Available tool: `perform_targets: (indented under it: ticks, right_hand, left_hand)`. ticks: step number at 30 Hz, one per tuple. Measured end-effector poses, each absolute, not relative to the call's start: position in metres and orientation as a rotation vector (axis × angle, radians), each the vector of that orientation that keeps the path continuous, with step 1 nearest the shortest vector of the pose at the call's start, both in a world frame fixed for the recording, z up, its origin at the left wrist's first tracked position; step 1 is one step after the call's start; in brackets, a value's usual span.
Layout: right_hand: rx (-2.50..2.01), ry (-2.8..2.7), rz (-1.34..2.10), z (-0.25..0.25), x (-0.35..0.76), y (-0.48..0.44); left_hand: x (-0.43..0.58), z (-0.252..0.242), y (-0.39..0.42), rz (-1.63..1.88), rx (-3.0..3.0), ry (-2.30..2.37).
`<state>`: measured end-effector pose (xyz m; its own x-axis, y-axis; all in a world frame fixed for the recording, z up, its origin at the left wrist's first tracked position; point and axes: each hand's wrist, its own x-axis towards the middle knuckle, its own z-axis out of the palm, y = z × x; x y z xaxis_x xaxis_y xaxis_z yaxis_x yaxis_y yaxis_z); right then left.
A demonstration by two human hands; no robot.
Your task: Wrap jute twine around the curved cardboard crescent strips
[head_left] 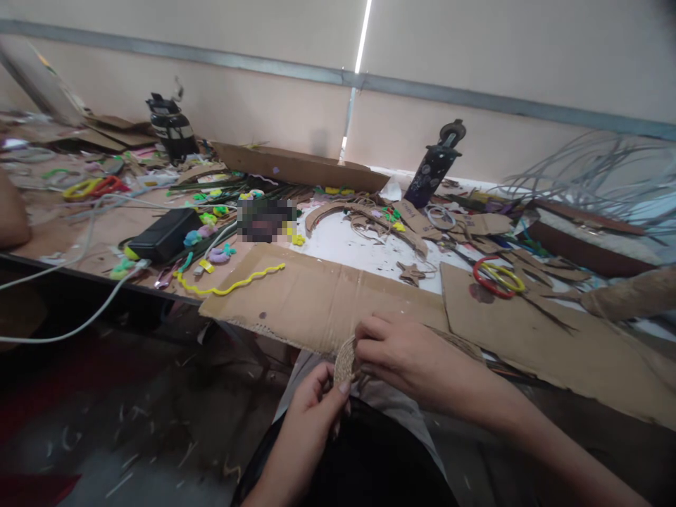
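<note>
A curved piece wrapped in tan twine (345, 362) is held over my lap at the table's front edge. My left hand (320, 405) pinches its lower end between thumb and fingers. On the upper part, my right hand (391, 352) has its fingers closed against the inner side of the curve; what its fingertips grip is partly hidden. More of the twine-wrapped arc (459, 345) shows beyond my right wrist. Beneath it lies a flat cardboard sheet (311, 296) along the table edge.
Scissors with red and yellow handles (496, 276) rest on cardboard at the right. A black box (166, 234) with white cables stands left, near a yellow pipe cleaner (232, 287). Behind are a cardboard arc (338, 209), a dark bottle (432, 172) and a black bottle (173, 134). Another person's arm (11, 211) is at far left.
</note>
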<state>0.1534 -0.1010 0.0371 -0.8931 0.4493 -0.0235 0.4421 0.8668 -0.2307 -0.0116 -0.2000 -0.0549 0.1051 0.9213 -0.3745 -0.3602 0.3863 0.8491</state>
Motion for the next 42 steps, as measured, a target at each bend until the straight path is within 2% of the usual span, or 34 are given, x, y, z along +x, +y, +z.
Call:
perform_targets:
  ticks: [13, 31, 42]
  right_hand:
    - [-0.704, -3.010, 0.493, 0.041, 0.157, -0.096]
    - [-0.764, -2.983, 0.155, 0.036, 0.151, -0.116]
    - [-0.743, -2.961, 0.108, 0.028, 0.152, -0.112]
  left_hand:
    - [-0.009, -0.054, -0.196, 1.074, 0.688, 1.081]
    - [-0.008, -0.053, -0.194, 1.068, 0.734, 1.142]
    - [-0.008, -0.052, -0.198, 1.060, 0.733, 1.083]
